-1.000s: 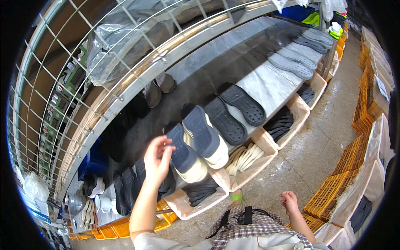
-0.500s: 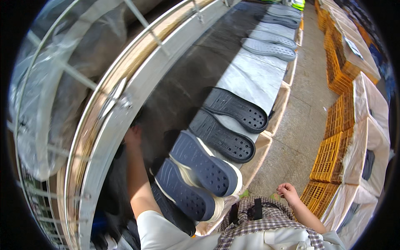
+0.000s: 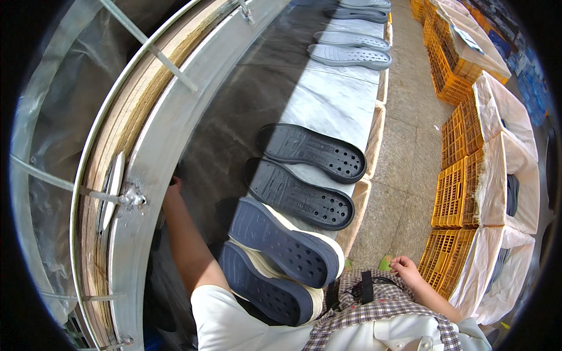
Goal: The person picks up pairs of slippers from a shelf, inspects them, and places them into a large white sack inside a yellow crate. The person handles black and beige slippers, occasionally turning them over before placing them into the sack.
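Observation:
On the left, my left arm reaches over the dark side of the table to the metal frame's edge. Most of my left hand is hidden there, so its fingers and anything in them do not show. Nearest to that forearm lie two navy shoe soles with cream edges, one upper navy sole overlapping the lower navy sole. Beyond them rest two black soles, a near black sole and a far black sole, holes toward the right. My right hand hangs beside the checked apron, fingers curled, nothing visible in them.
A metal frame with rods and a wooden edge borders the table on the left. Grey soles lie farther along. White-lined bins stand along the table's right side. Stacked yellow crates with white liners line the aisle's right.
The view has shifted, so the frame and soles sit differently in the picture. My left hand has slipped further out of sight behind the frame's edge. My right hand stays by the apron.

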{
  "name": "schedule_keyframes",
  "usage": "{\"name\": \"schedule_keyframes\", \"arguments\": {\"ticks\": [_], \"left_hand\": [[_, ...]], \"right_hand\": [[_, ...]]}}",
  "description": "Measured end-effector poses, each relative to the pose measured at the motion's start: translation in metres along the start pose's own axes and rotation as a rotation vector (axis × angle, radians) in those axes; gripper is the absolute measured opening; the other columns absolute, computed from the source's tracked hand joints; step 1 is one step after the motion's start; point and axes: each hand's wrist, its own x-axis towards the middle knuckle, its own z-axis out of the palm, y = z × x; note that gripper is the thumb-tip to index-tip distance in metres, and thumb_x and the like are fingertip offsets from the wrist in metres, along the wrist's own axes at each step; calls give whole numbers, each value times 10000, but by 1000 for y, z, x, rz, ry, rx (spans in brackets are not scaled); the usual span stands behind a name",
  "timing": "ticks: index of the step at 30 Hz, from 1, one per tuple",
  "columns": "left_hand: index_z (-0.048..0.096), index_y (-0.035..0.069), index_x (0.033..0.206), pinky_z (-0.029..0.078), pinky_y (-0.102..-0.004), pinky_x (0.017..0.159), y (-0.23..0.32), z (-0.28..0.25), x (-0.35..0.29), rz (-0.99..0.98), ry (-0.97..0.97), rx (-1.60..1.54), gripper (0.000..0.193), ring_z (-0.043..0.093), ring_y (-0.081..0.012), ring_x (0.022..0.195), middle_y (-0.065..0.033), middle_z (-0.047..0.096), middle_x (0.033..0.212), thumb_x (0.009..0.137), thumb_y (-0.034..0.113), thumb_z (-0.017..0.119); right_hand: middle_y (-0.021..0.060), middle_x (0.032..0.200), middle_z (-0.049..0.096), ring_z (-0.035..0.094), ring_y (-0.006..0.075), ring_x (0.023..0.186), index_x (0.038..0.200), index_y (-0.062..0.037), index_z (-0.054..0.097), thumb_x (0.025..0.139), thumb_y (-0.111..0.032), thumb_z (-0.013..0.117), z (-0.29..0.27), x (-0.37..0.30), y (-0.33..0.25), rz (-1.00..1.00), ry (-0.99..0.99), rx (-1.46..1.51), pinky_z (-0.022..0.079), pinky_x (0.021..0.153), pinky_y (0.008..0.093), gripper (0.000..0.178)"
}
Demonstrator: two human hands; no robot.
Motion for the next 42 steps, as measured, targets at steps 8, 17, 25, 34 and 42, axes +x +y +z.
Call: {"name": "schedule_keyframes", "arguments": {"ticks": [8, 17, 25, 34, 42], "left_hand": [[352, 32, 1352, 401, -479, 983, 6, 1, 9, 7, -108, -93, 461, 374, -339, 1216, -178, 335, 1371, 944, 216, 461], [449, -124, 1110, 561, -382, 793, 11, -15, -248, -316, -549, -153, 289, 578, -353, 920, -270, 515, 1076, 881, 47, 486], [373, 25, 1261, 570, -338, 778, -45, -48, -559, -372, -930, 165, 492, 584, -251, 1007, -148, 500, 1197, 832, 65, 612], [21, 139, 1459, 471, -302, 796, -219, -143, -678, -592, -1035, 470, 861, 521, -182, 1037, -128, 475, 1229, 844, 75, 620], [-3, -13, 1429, 298, -394, 1062, -280, -128, -675, 92, -1460, 980, 1096, 303, -322, 1302, -257, 251, 1412, 701, 247, 774]], "right_hand": [[35, 788, 571, 537, 111, 712, 929, -3, 540, 829, -36, 557, -4, -2, 12, -47, -30, 45, 437, 662, 236, 107], [7, 894, 583, 535, 107, 766, 1021, -77, 513, 863, -130, 564, -2, 11, -53, -331, -242, -95, 426, 678, 240, 174], [113, 1153, 551, 509, 188, 1059, 1296, -37, 416, 894, -377, 501, -11, -51, -155, -880, -457, -49, 411, 903, 332, 533], [144, 1274, 510, 541, 301, 1109, 1328, -36, 401, 888, -546, 383, -76, -92, -123, -345, -829, 826, 429, 969, 447, 674], [159, 1325, 439, 483, 292, 1179, 1395, -62, 287, 820, -362, 583, -147, -113, -74, -322, -634, 519, 428, 977, 417, 713]]}}
